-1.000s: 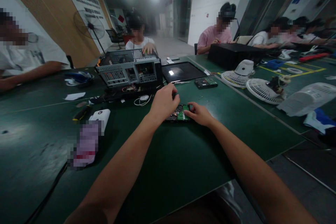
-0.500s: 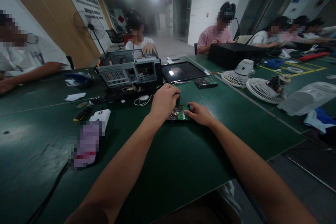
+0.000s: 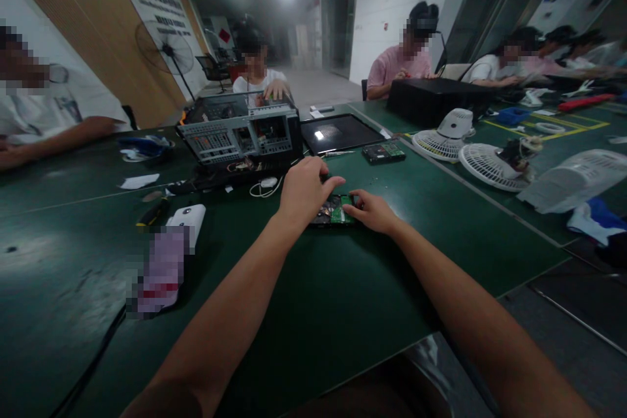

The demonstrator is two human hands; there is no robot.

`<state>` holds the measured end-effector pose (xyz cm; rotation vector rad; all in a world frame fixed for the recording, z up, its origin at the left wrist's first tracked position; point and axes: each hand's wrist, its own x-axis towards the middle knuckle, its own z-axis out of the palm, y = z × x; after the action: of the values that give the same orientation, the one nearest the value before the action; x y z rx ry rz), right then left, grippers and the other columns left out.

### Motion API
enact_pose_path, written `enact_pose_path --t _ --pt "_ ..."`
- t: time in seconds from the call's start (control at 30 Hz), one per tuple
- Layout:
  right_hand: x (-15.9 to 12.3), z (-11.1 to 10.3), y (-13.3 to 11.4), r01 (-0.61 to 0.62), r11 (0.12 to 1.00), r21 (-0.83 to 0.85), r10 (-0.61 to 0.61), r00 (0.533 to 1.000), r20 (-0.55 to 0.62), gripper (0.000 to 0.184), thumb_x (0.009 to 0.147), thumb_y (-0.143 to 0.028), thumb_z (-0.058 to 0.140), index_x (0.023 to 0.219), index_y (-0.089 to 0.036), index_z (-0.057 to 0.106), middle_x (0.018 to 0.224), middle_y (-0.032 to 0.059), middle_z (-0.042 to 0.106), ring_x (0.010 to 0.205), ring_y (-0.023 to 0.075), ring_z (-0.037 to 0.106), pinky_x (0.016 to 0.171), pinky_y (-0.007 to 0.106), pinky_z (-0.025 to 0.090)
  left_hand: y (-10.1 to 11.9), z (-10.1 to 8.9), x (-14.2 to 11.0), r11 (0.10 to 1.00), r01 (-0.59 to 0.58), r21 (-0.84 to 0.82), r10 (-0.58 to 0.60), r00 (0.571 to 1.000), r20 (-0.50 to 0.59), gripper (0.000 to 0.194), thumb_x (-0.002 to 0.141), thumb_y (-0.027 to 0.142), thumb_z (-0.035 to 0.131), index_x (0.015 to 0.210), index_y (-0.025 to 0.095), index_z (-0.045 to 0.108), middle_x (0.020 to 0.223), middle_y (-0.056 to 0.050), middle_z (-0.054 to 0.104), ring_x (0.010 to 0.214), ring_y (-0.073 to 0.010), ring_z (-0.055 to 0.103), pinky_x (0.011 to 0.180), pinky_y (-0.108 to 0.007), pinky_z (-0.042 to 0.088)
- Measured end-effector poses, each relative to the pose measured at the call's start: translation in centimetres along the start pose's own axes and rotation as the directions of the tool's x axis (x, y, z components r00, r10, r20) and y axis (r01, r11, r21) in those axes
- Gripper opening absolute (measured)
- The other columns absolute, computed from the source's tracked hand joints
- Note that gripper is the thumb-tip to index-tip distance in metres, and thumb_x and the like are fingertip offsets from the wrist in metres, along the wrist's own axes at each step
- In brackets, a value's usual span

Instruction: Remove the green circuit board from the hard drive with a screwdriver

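Bracing the hard drive [image 3: 337, 211] with the right hand [image 3: 375, 212]: it grips the right end, thumb on the green circuit board [image 3: 343, 211], fingers round the edge. Drive lies flat on the green table [image 3: 313, 300], board side up, in front of the person.

Left hand [image 3: 308, 191] is over the drive's left part and covers some of it. Fingers curled, thumb sticking out to the right. Can't tell whether it holds anything; the back of the hand blocks the view.

Beyond the drive, slightly right: second hard drive [image 3: 383, 152], loose on the table. Thin metal tool [image 3: 337, 153] just left of that one, near the black panel [image 3: 350, 132]. Opened computer case [image 3: 213, 144] stands far left of the hands, white cable [image 3: 266, 189] in front of it. Co-worker in a white shirt sits behind, one hand [image 3: 277, 89] on the case top.

Left side: screwdriver [image 3: 154, 211] with yellow-black handle, white device [image 3: 193, 221], purple item [image 3: 164, 264] (pixelated, can't identify), black cord [image 3: 95, 356] running toward the near edge.

Right side: white fan [image 3: 443, 144] lying grille down, white fan grille [image 3: 487, 168] with exposed motor [image 3: 516, 151], white plastic housing [image 3: 578, 179]. Black box [image 3: 431, 101] further back, in front of a co-worker in pink [image 3: 396, 68].
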<state>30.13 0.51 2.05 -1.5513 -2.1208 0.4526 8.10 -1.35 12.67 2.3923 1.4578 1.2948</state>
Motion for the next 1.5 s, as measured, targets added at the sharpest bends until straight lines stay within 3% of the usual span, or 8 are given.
enact_pose_path --t 0.17,0.43,0.7,0.8,0.93,1.23,1.5 --pt "0.0 0.1 0.1 -0.001 1.000 0.008 0.001 1.000 0.002 0.055 0.092 -0.056 0.060 0.133 -0.019 0.058 0.083 0.0035 0.069 0.072 0.0171 0.060 0.062 0.026 0.038 0.1 -0.1 -0.1 0.999 0.012 -0.030 -0.011 1.000 0.005 0.030 0.077 0.033 0.081 0.078 0.019 0.054 0.090 -0.004 0.067 0.082 -0.0177 0.063 0.073 -0.032 0.053" --pt "0.0 0.0 0.1 0.004 1.000 0.015 -0.004 1.000 -0.001 0.055 0.092 -0.057 0.061 0.132 -0.020 0.059 0.083 0.0035 0.069 0.072 0.0170 0.060 0.064 0.026 0.039 0.0 0.0 0.0 0.996 -0.082 -0.039 0.084 0.995 0.049 0.005 0.087 0.020 0.066 0.090 0.019 0.063 0.091 -0.004 0.066 0.089 -0.0181 0.062 0.080 -0.032 0.053" --pt "-0.1 -0.1 0.0 0.006 1.000 0.002 -0.006 1.000 -0.006 0.054 0.092 -0.054 0.061 0.132 -0.019 0.059 0.086 0.0041 0.069 0.074 0.0175 0.061 0.065 0.027 0.041 -0.3 -0.2 0.1 0.998 -0.070 -0.001 0.070 0.996 0.064 0.016 0.089 0.013 0.064 0.098 0.023 0.072 0.102 -0.005 0.068 0.093 -0.0197 0.065 0.089 -0.037 0.053" --pt "-0.1 -0.1 -0.1 0.003 1.000 0.000 -0.003 1.000 -0.001 0.054 0.092 -0.054 0.061 0.132 -0.019 0.059 0.086 0.0042 0.069 0.074 0.0177 0.061 0.065 0.027 0.041 -0.2 -0.2 0.1 0.995 -0.096 -0.012 0.097 0.993 0.072 0.018 0.089 0.010 0.061 0.098 0.022 0.071 0.104 -0.005 0.071 0.099 -0.0207 0.065 0.092 -0.038 0.052" --pt "-0.1 -0.2 -0.1 0.002 1.000 0.000 -0.002 1.000 0.005 0.054 0.092 -0.055 0.061 0.132 -0.019 0.059 0.085 0.0042 0.069 0.074 0.0178 0.061 0.065 0.027 0.041 -0.2 0.1 0.1 0.996 -0.083 -0.034 0.085 0.993 0.076 0.008 0.086 0.018 0.069 0.094 0.020 0.067 0.095 -0.004 0.071 0.089 -0.0195 0.066 0.085 -0.036 0.054" --pt "-0.1 -0.3 -0.2 -0.004 1.000 0.007 0.004 1.000 0.016 0.053 0.092 -0.055 0.061 0.132 -0.020 0.059 0.085 0.0038 0.070 0.073 0.0172 0.061 0.065 0.026 0.040 -0.2 0.8 -0.2 0.996 -0.029 -0.082 0.029 1.000 -0.008 0.029 0.078 0.029 0.082 0.085 0.020 0.055 0.096 -0.005 0.064 0.089 -0.0193 0.062 0.074 -0.032 0.055" --pt "-0.2 -0.3 -0.2 -0.005 1.000 0.011 0.004 1.000 0.012 0.053 0.092 -0.054 0.061 0.132 -0.019 0.059 0.085 0.0036 0.070 0.073 0.0169 0.060 0.064 0.026 0.040 -0.3 0.8 -0.1 0.998 -0.028 -0.064 0.030 0.999 0.025 0.018 0.085 0.020 0.070 0.092 0.021 0.053 0.096 -0.005 0.064 0.090 -0.0189 0.061 0.076 -0.032 0.054"
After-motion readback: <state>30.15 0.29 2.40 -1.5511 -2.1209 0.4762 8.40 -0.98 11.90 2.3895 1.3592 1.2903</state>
